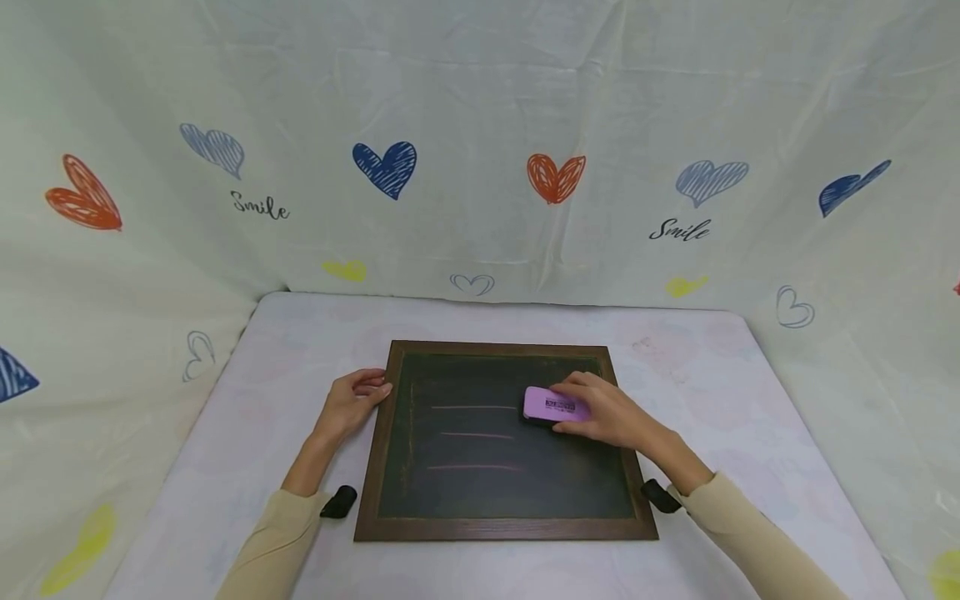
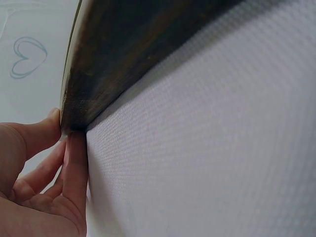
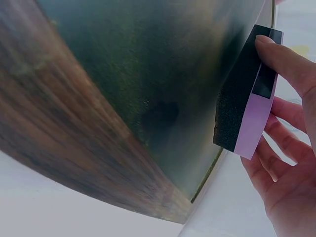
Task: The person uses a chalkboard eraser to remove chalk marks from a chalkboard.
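Two hands are working at a framed chalkboard (image 1: 495, 500) lying flat on the desk (image 1: 720, 375), low in the middle of the head frame. I am watching the right hand (image 1: 611, 412) curling its grip around a pink eraser (image 1: 557, 406), pressing its black pad onto the dark slate in the board's upper right part, just beside three faint chalk lines (image 1: 472, 435). The left hand (image 1: 352, 402) is resting on the board's left edge, fingers fairly straight against the wooden frame, holding nothing. Heart-printed cloth (image 1: 480, 150) is hanging behind.
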`<state>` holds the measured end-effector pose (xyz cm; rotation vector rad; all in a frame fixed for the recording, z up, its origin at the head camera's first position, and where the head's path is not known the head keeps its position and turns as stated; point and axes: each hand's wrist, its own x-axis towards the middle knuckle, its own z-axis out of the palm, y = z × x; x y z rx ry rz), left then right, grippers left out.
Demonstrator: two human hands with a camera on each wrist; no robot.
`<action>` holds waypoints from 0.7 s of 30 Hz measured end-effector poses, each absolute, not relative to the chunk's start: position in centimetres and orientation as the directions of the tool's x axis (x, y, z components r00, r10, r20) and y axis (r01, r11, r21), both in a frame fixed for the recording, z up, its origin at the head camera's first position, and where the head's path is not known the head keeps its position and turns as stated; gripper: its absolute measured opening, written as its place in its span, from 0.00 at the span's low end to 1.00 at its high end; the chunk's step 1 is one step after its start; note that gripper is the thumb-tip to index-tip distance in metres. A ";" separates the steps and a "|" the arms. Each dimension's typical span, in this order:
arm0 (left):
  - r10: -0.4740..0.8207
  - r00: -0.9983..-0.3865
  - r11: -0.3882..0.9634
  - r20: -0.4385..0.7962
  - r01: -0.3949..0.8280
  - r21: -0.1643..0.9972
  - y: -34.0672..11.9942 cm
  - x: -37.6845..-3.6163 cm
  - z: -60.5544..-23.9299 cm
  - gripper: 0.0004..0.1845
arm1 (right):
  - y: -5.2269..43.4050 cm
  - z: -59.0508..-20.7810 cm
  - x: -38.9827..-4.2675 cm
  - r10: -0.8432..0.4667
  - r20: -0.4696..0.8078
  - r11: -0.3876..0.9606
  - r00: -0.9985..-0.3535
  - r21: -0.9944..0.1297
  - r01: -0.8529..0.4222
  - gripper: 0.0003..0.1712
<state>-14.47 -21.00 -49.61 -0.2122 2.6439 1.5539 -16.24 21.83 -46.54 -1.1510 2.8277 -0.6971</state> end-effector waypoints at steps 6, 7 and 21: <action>-0.085 -0.988 0.481 -0.131 -0.156 0.863 -21.0 -14.5 -49.5 0.23 | 22.0 -46.8 -15.9 -0.658 0.128 0.637 -0.742 -0.431 -0.639 0.32; -0.083 -0.988 0.480 -0.133 -0.156 0.863 -21.0 -14.5 -49.5 0.23 | 22.1 -46.9 -15.9 -0.659 0.127 0.637 -0.741 -0.429 -0.640 0.32; -0.091 -0.986 0.494 -0.136 -0.164 0.854 -21.0 -14.5 -49.7 0.23 | 21.1 -47.3 -15.8 -0.692 0.183 0.618 -0.698 -0.350 -0.704 0.32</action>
